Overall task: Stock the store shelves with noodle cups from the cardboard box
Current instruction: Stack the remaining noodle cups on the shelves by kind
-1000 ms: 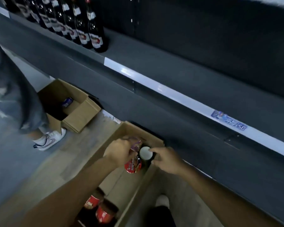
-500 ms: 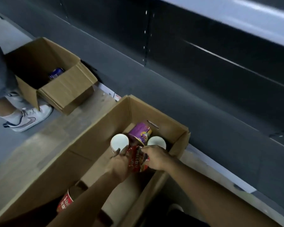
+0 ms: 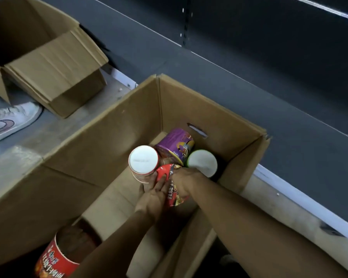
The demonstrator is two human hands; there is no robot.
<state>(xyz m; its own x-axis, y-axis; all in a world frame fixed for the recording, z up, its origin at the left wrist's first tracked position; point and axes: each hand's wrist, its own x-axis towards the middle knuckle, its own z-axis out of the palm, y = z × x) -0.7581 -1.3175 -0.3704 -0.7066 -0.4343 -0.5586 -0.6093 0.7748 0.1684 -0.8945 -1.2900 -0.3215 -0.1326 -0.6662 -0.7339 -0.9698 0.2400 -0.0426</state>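
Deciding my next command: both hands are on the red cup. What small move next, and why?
Probably lift the red cup straight up: right hand grips it, left hand touches it, and upturned cups crowd it inside the cardboard box.

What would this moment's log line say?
phase: pickup; left hand touches red noodle cup; right hand grips it; inside cardboard box

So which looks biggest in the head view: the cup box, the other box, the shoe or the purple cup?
1. cup box
2. other box
3. shoe and purple cup: alike, and the shoe is cut off.
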